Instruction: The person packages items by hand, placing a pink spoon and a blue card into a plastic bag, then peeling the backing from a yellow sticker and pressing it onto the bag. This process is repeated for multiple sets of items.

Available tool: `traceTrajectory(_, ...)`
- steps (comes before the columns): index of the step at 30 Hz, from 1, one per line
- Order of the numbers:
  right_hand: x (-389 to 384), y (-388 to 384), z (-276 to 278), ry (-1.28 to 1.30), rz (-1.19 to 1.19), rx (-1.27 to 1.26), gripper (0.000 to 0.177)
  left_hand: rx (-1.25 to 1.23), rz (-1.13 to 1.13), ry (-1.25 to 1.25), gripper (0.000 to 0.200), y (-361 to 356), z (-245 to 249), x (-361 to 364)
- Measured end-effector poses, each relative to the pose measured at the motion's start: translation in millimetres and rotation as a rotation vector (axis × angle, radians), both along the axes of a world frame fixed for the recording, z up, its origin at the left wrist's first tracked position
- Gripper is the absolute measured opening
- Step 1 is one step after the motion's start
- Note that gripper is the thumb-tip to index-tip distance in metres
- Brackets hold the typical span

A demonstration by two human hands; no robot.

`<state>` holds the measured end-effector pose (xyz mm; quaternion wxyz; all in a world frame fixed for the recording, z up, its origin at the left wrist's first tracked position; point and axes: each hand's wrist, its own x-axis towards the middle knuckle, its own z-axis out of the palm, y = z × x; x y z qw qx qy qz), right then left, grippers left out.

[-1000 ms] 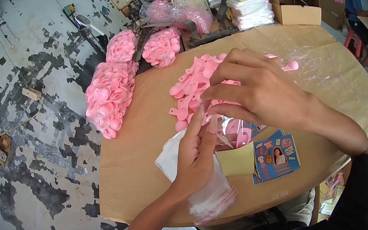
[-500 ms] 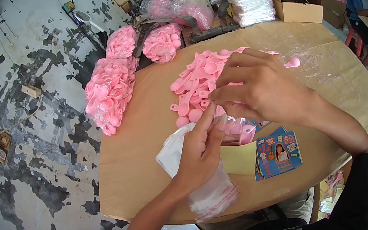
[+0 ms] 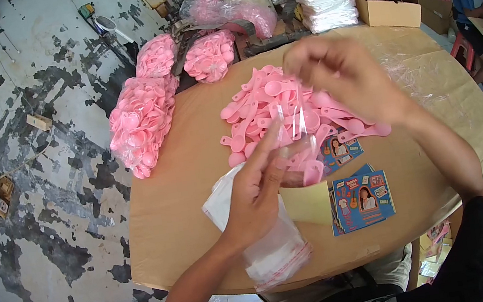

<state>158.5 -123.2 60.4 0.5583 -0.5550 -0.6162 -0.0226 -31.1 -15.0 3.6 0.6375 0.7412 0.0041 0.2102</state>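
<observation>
My left hand (image 3: 255,195) is closed on a small clear plastic bag (image 3: 292,151), thumb and fingers pinching its edge. Pink measuring spoons (image 3: 312,172) show through the bag's film. Above it, my right hand (image 3: 344,71) is raised and blurred, its fingers bent together. A thin shiny clear strip (image 3: 300,109) runs from its fingertips down toward the bag. Behind both hands lies a loose pile of pink spoons (image 3: 258,96). Under my left forearm lie flat clear bags (image 3: 277,254) and a white sheet (image 3: 223,194).
Blue printed cards (image 3: 363,202) are stacked beside a pale yellow paper (image 3: 308,206), with another card (image 3: 343,150) farther back. Filled bags of pink spoons (image 3: 142,122) stand at the left edge. Stacked clear packs (image 3: 328,9) and a cardboard box (image 3: 391,6) are behind. Another person (image 3: 472,13) sits far right.
My right hand has moved up and away from the bag, drawing out a clear strip. My left hand keeps its hold on the bag. The card behind is now more exposed.
</observation>
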Motion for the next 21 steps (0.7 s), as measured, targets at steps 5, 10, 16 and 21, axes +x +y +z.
traceTrajectory(5, 60, -51, 53, 0.031, 0.161, -0.268, 0.017, -0.285, 0.069, -0.043, 0.047, 4, -2, 8)
traceTrajectory(10, 186, -76, -1, 0.131, -0.023, -0.794, 0.027, -0.363, 0.068, 0.051, 0.045, 13, -8, 12)
traceTrajectory(16, 171, -64, 17, -0.282, -0.393, -0.465, 0.022, -0.384, -0.011, 0.125, 0.04, 23, -17, 18)
traceTrajectory(21, 62, -25, 12, -0.133, 0.049, -0.429, 0.024, -0.4, 0.064, 0.106, 0.038, 19, -16, 18)
